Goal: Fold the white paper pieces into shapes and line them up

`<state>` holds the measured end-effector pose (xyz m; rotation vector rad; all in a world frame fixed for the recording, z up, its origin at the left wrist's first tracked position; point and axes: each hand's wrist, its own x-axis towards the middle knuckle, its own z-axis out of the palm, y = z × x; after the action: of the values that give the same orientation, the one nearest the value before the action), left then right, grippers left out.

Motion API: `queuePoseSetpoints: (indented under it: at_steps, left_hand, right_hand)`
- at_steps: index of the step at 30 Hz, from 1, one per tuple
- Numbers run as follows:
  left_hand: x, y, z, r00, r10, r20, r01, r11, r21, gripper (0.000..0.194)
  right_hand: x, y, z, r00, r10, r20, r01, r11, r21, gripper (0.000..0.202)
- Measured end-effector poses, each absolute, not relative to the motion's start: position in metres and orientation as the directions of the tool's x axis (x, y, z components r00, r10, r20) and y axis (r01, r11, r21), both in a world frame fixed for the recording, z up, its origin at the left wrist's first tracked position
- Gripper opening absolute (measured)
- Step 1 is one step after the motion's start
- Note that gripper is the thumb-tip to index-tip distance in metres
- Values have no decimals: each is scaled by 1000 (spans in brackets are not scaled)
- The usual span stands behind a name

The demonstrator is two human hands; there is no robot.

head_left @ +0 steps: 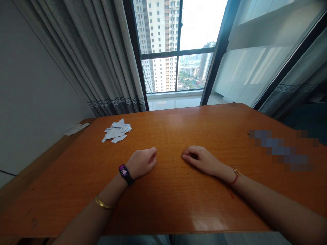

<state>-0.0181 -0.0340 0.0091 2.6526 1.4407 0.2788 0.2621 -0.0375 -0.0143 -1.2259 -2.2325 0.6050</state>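
My left hand rests on the orange-brown wooden table, its fingers curled closed with nothing visible in them. A black smartwatch and a gold bangle are on that arm. To its right, and apart from it, my right hand lies on the tabletop with fingers curled and thumb and fingertips together; nothing shows in it. A gold bracelet with a red cord is round the right wrist. A loose pile of torn white paper pieces lies beyond my left hand, touched by neither hand.
Folded white paper lies at the table's far left edge by the wall. A blurred-out patch covers something on the right side. Behind the table are a grey curtain and a window.
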Motion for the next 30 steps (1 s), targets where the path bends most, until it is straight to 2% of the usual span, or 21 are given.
queuePoseSetpoints:
  at_steps: [30]
  left_hand:
    - [-20,-31,7,515,853,88,829,-522,201,6]
  right_hand:
    - [263,-36,-16,-466,856,222,622,495,-607,16]
